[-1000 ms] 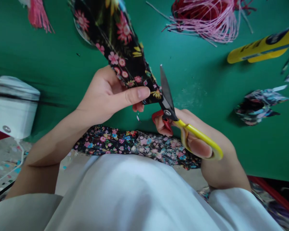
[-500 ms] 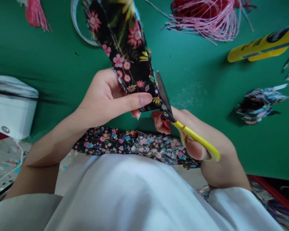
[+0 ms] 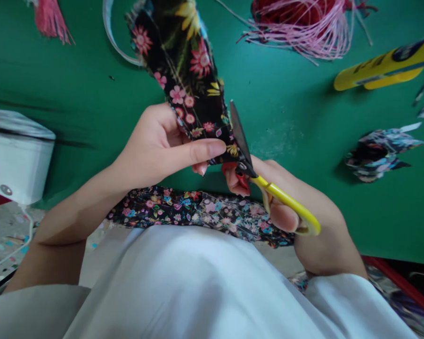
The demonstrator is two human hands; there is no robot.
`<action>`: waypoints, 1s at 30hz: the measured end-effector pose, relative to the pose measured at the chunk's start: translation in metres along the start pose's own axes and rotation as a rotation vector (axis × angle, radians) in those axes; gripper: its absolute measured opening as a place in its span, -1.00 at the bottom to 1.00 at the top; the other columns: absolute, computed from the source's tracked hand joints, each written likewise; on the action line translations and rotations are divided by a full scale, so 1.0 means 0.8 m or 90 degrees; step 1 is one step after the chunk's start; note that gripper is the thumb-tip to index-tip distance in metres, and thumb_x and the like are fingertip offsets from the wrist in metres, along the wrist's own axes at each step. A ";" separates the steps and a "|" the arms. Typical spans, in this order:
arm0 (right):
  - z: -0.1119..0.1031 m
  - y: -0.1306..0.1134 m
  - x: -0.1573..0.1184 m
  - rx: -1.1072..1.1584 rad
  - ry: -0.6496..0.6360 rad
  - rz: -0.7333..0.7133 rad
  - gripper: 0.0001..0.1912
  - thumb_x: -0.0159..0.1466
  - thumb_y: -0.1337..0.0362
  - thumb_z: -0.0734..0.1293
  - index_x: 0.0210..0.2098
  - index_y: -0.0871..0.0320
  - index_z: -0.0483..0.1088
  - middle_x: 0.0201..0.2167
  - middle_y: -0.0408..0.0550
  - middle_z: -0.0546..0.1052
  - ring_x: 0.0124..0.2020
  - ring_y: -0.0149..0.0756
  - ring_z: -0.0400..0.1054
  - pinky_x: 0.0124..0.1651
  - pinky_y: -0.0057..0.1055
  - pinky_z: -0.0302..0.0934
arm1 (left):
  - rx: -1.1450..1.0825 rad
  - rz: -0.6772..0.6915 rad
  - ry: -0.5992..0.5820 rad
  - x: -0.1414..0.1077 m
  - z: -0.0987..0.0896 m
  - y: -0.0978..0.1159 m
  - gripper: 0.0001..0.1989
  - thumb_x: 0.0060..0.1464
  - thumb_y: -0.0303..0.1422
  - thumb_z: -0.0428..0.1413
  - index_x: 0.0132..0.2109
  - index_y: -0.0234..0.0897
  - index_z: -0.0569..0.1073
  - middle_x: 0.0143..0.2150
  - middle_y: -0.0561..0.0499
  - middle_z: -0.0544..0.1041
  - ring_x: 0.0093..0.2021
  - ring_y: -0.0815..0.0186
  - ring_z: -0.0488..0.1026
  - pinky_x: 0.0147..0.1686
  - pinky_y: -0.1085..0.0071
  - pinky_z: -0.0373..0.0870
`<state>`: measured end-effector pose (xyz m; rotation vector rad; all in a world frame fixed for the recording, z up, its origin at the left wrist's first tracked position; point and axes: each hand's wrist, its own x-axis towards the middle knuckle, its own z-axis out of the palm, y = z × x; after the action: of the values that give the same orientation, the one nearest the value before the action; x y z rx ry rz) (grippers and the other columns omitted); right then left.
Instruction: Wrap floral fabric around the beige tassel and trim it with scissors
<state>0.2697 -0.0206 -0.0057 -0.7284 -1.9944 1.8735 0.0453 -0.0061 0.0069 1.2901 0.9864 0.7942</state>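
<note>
A long black fabric strip with pink and yellow flowers is pinched in my left hand. My thumb lies on top of the strip and most of the fingers are behind it. My right hand grips scissors with yellow and red handles. Their dark blades point upward along the strip's right edge, close to its lower end. Whether a blade touches the cloth I cannot tell. Below both hands, a second dark floral fabric strip lies along the table's near edge.
The green table holds a bundle of pink cords, yellow tubes and a small floral fabric piece on the right. Toward the left are a white box with a cable, a pink tassel and a pale ring.
My left hand and the fabric strip have shifted slightly to the right. The scissors have turned a little, their handles moving slightly left, with my right hand still gripping them.
</note>
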 end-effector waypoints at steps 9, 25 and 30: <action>0.000 -0.003 -0.001 0.010 -0.004 0.021 -0.27 0.17 -0.44 -0.05 -0.28 0.15 0.12 -0.46 -0.20 0.25 -0.49 -0.51 0.06 -0.48 -0.50 0.03 | 0.035 0.005 0.006 0.001 0.002 0.001 -0.61 0.05 -0.05 0.16 -0.37 -0.34 0.38 -0.46 0.27 0.35 -0.53 0.62 0.52 -0.59 0.73 0.43; -0.002 0.007 0.001 0.002 -0.022 -0.044 -0.32 0.20 -0.40 -0.03 -0.29 0.14 0.11 -0.46 -0.22 0.26 -0.51 -0.53 0.04 -0.51 -0.52 0.01 | 0.001 0.035 -0.009 0.006 -0.001 -0.001 -0.58 0.05 -0.06 0.22 -0.45 -0.33 0.32 -0.52 0.18 0.30 -0.58 0.62 0.35 -0.62 0.65 0.33; -0.003 0.009 0.000 0.009 -0.018 -0.056 -0.33 0.22 -0.37 -0.01 -0.27 0.15 0.13 -0.46 -0.22 0.25 -0.52 -0.55 0.02 -0.52 -0.55 0.00 | -0.001 0.021 -0.014 0.004 -0.001 0.003 -0.64 0.06 -0.09 0.20 -0.38 -0.34 0.40 -0.45 0.20 0.40 -0.44 0.56 0.49 -0.40 0.50 0.56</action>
<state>0.2721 -0.0184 -0.0123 -0.6035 -1.9949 1.8559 0.0464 -0.0023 0.0088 1.3137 0.9497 0.8042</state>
